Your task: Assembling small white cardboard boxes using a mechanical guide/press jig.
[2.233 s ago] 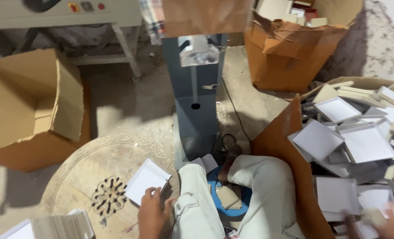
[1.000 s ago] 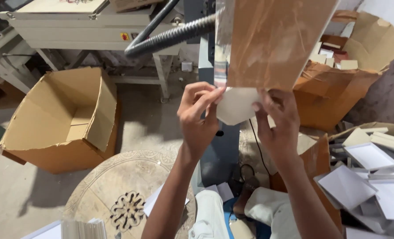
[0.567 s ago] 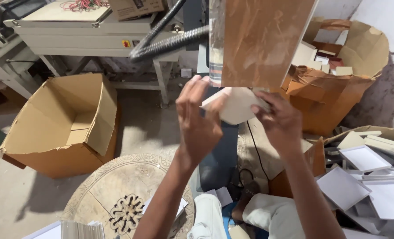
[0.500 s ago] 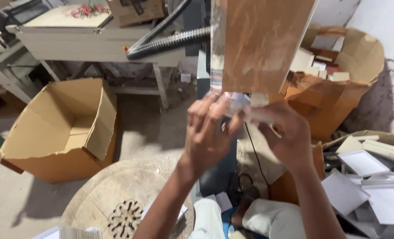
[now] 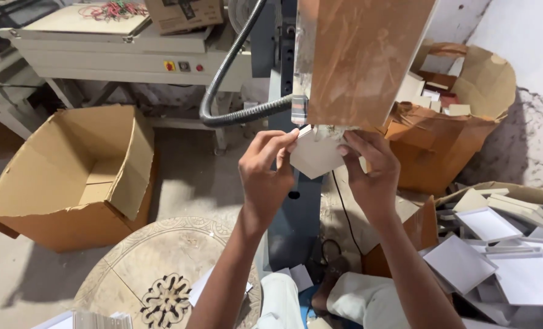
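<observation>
Both hands are raised to the underside of the brown machine head. The left hand pinches the left edge of a white cardboard piece with its fingertips, and the right hand grips the opposite edge, fingers curled around it. The piece sits just below the machine head, touching its lower edge. A grey flexible hose curves in left of the machine head. An open empty carton stands well to its lower left, and white trays lie heaped to its lower right.

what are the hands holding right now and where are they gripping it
Both hands, left and right, hold a white cardboard piece by its opposite side edges.
</observation>
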